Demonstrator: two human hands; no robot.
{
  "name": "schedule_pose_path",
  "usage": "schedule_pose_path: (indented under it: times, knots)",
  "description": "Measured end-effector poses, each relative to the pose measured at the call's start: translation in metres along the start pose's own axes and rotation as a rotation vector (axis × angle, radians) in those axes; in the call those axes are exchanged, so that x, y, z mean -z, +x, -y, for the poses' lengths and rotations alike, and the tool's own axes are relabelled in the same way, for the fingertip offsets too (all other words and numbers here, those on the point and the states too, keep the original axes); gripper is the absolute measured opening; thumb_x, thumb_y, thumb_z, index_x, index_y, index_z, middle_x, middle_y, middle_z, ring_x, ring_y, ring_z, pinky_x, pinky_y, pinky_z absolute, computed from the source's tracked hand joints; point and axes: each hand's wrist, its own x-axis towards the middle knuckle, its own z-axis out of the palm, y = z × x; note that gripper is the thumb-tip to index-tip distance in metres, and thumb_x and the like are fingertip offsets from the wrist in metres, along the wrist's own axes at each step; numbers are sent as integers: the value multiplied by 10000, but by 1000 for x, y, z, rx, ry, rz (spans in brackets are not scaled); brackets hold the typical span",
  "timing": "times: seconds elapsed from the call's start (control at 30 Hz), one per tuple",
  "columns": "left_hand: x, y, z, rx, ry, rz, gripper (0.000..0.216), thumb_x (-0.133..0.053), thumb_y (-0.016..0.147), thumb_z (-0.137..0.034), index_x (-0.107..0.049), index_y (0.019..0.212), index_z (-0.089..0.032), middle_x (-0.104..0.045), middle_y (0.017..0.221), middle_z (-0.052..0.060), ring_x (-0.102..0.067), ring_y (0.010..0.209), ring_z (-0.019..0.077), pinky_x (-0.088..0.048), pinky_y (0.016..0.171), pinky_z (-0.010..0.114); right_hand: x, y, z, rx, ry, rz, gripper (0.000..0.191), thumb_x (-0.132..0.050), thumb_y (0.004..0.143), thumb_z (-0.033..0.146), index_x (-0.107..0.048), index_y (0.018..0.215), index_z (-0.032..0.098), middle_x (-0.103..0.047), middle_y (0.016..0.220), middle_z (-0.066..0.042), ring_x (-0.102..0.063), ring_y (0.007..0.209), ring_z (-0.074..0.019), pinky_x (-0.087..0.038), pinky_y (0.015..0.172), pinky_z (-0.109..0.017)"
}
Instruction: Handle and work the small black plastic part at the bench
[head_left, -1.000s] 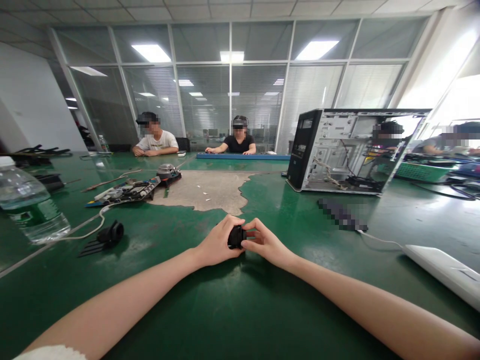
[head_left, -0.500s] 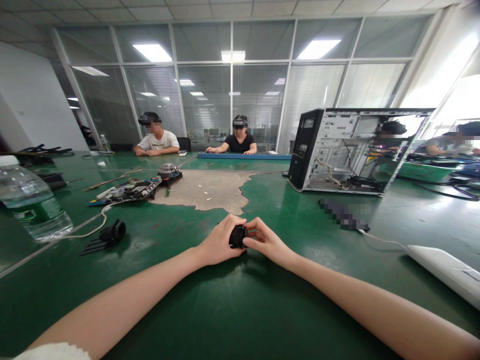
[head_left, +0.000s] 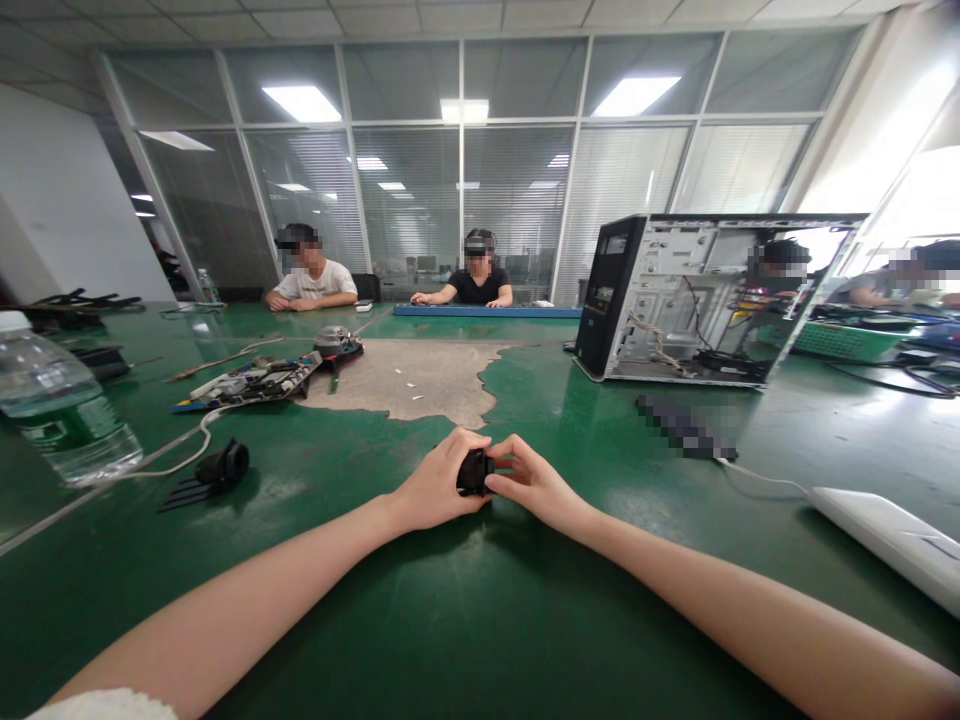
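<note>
Both my hands meet at the middle of the green table [head_left: 465, 620], closed around one small black part [head_left: 474, 472]. My left hand [head_left: 439, 487] wraps it from the left, fingers curled over its top. My right hand [head_left: 532, 483] pinches its right side with thumb and fingertips. The part is mostly hidden between my fingers, so its shape is unclear.
An open computer case [head_left: 690, 298] stands at the right rear. A circuit board [head_left: 255, 382] and a fan [head_left: 335, 343] lie left of a worn bare patch [head_left: 412, 380]. A water bottle [head_left: 56, 405], a black cable piece [head_left: 217, 468] and a white device [head_left: 889, 535] lie nearby. Two people sit opposite.
</note>
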Motion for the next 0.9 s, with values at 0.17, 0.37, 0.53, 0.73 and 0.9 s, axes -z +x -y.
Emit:
schedule_pose_path:
  times: [0.17,0.37,0.53,0.73,0.9]
  knots:
    - [0,0,1,-10,-2,-1,637,-666,606,-162,-359,1162,-208,-464,1079,50,-472,1012,207,-405,884,351,-2,2,1,-24,-49,-74,226,-608,728,318,-472,867,203,-531,910,-10,-571,859,-164,-464,768,-337]
    - [0,0,0,-8,0,-8,614,-655,614,-162,-364,1153,-202,-463,1086,57,-477,1016,211,-407,882,352,1,1,0,-16,-12,9,274,-632,711,290,-448,894,202,-526,939,-15,-560,895,-161,-456,781,-322]
    - [0,1,-2,-2,3,-3,617,-657,613,-171,-360,1152,-214,-466,1081,54,-481,1016,219,-410,876,368,0,-1,2,-1,-21,-25,232,-623,720,311,-461,847,205,-520,919,-1,-558,905,-163,-459,778,-314]
    - [0,1,-2,9,-2,-1,623,-660,611,-164,-359,1153,-222,-469,1081,53,-481,1017,224,-411,878,382,-1,2,0,-32,-54,-80,261,-613,723,341,-473,894,204,-521,933,-9,-560,869,-157,-460,795,-332]
    - [0,0,-1,1,1,-8,611,-653,613,-155,-364,1148,-213,-466,1080,50,-484,1013,216,-414,877,366,1,1,-1,-26,-16,6,279,-631,714,310,-460,907,205,-522,940,-11,-557,869,-154,-463,767,-321]
